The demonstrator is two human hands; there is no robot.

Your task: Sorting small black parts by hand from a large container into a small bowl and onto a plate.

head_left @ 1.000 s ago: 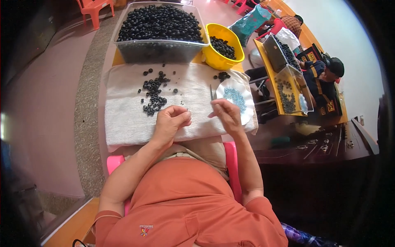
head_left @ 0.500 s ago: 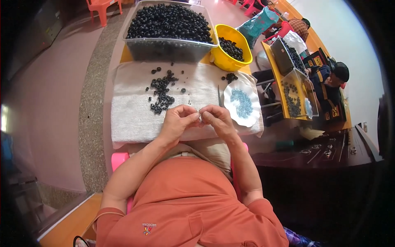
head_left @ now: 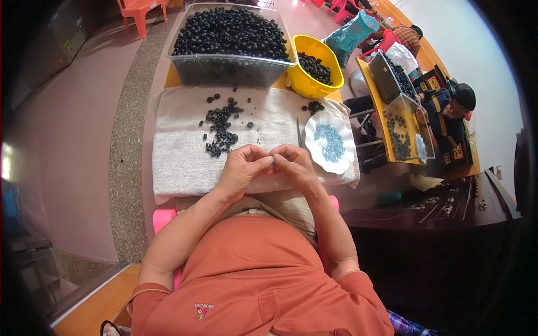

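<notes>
Beyond hands, black rings — perhaps one pinched

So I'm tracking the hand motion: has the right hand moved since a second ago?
Yes. The right hand has come left, away from the white plate, and now meets the left hand over the towel.

Small black rings lie scattered in a loose cluster on a white towel spread over the worktop, just beyond the left hand and right hand, whose fingertips meet (anything pinched between them is too small to tell).
</notes>
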